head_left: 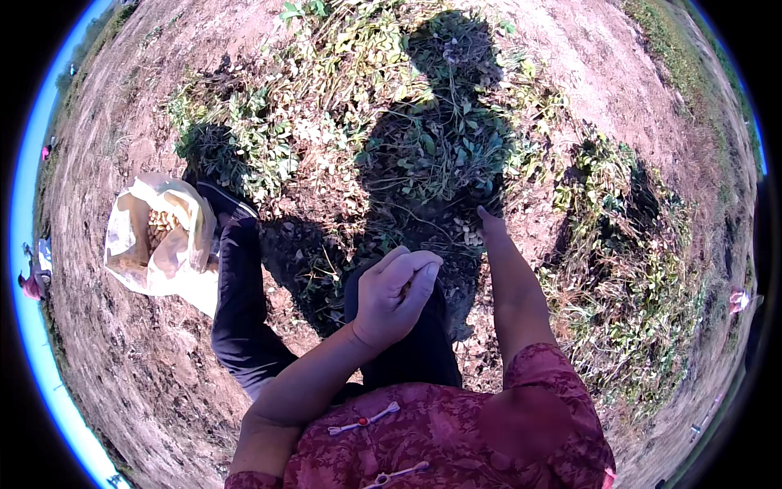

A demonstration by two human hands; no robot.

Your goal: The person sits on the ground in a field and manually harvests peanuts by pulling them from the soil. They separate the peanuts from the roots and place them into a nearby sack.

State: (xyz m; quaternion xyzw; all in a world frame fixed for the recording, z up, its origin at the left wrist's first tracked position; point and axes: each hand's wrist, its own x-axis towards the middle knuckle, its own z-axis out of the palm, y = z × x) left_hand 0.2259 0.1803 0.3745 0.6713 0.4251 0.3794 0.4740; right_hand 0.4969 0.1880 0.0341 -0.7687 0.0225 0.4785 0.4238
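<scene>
My left hand is curled above my dark-trousered knee, thumb against the fingers. Small brown things, apparently peanuts in their shells, show in the gap of its grip. My right hand reaches down into the shadow ahead, its thumb visible and its other fingers mostly hidden. Right beside it is a cluster of pale peanut pods; whether the hand holds them is unclear. Uprooted peanut plants lie in a heap before me. A white plastic sack stands open at the left, with peanuts inside.
My bent leg and dark shoe are between the sack and the plants. More pulled plants lie along the right side on dry soil. Far off are a person at the left edge and a small pink and white shape at the right.
</scene>
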